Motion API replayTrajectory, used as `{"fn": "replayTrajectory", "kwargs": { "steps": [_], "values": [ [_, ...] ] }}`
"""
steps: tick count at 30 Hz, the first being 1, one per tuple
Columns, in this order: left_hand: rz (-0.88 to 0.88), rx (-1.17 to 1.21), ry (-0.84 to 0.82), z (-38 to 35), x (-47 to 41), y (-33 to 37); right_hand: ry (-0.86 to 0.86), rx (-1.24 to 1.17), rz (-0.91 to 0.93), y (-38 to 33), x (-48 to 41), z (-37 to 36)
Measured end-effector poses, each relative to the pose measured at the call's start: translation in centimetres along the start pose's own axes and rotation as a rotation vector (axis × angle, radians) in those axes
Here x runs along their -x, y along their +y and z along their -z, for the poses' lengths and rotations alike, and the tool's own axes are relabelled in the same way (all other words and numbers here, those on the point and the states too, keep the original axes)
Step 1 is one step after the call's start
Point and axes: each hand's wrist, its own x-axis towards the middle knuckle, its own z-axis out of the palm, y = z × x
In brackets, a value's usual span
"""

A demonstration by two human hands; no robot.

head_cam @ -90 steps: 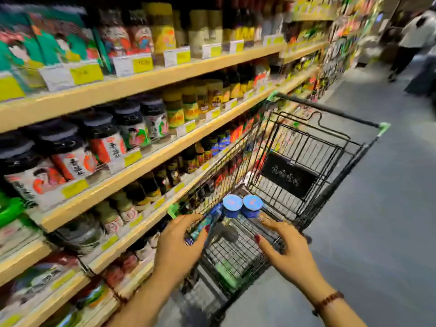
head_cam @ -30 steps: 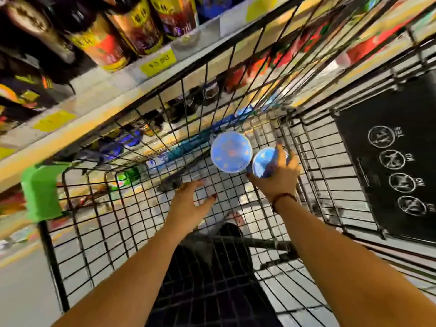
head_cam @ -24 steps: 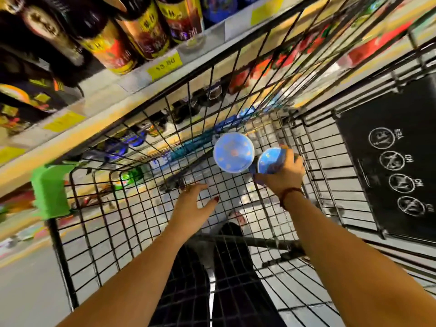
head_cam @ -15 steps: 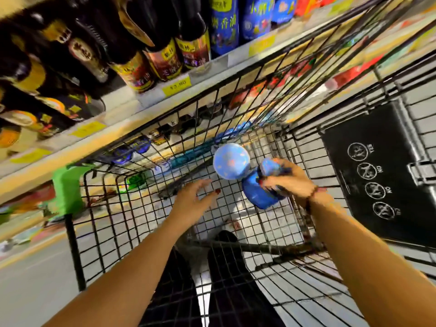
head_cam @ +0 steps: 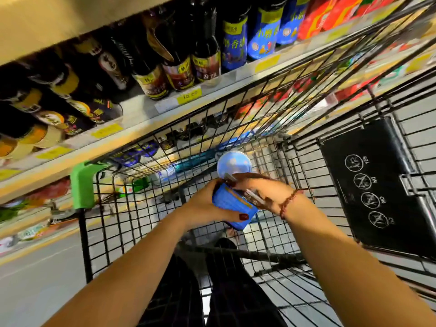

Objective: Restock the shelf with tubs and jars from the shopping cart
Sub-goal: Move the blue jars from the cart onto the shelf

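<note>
Tubs, blue, two in view. Held tub point(head_cam: 232, 206) sits on a tilt above the floor of the cart point(head_cam: 141, 208), inside the basket. Left hand point(head_cam: 207, 204) is curled round its 9 o'clock side, thumb laid across the wall. Right hand point(head_cam: 257, 192) is clamped over the 1 o'clock end, fingers wrapped on the rim. A pale strip shows under those fingers; cannot tell what it is. Second tub point(head_cam: 234, 164) stands upright at 12 o'clock, just beside the right fingertips, lid up.

Risks, as judged:
- Tilt plus a grip shared between two hands: the tub may slip if one hand lets go before the other has it firmly.
- Fingers pressing the rim could lift the lid.
- Second tub is close enough to be knocked over on the lift.
- Wire wall at 10 o'clock may snag the tub on its way to the shelf point(head_cam: 141, 109).

Count: tubs two; hands two, both on one tub; cart one. Dark bottles point(head_cam: 179, 72) on the shelf are cut off by the frame, so not counted.
</note>
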Motion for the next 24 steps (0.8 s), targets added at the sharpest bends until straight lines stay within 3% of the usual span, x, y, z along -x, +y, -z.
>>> {"fn": "replayTrajectory", "kwargs": {
  "steps": [1, 3, 7, 13, 15, 18, 24],
  "values": [
    [0.020, -0.012, 0.031, 0.2, -0.1, -0.4, -0.068, -0.018, 0.039, -5.1, 3.5, -4.3],
    [0.059, 0.000, 0.083, 0.7, -0.1, -0.9, -0.170, 0.040, 0.064, -8.8, 5.7, -7.1],
    [0.113, 0.234, 0.189, 1.7, -0.1, -1.6, -0.076, 0.120, 0.098, -8.0, 4.6, -7.2],
    [0.242, 0.556, 0.440, 3.5, 0.0, -4.5, 0.573, 0.025, 0.461, -3.4, 0.8, -6.2],
    [0.264, 0.603, 0.468, 4.0, 0.3, -5.5, 0.719, 0.199, 0.532, -2.2, 0.0, -5.9],
    [0.286, 0.669, 0.498, 4.6, 0.7, -6.5, 0.696, 0.456, 0.461, -0.5, -1.3, -5.8],
    [0.289, 0.705, 0.498, 5.4, 1.3, -7.9, 0.655, 0.519, 0.434, 0.0, -4.7, -6.8]
  ]
}}
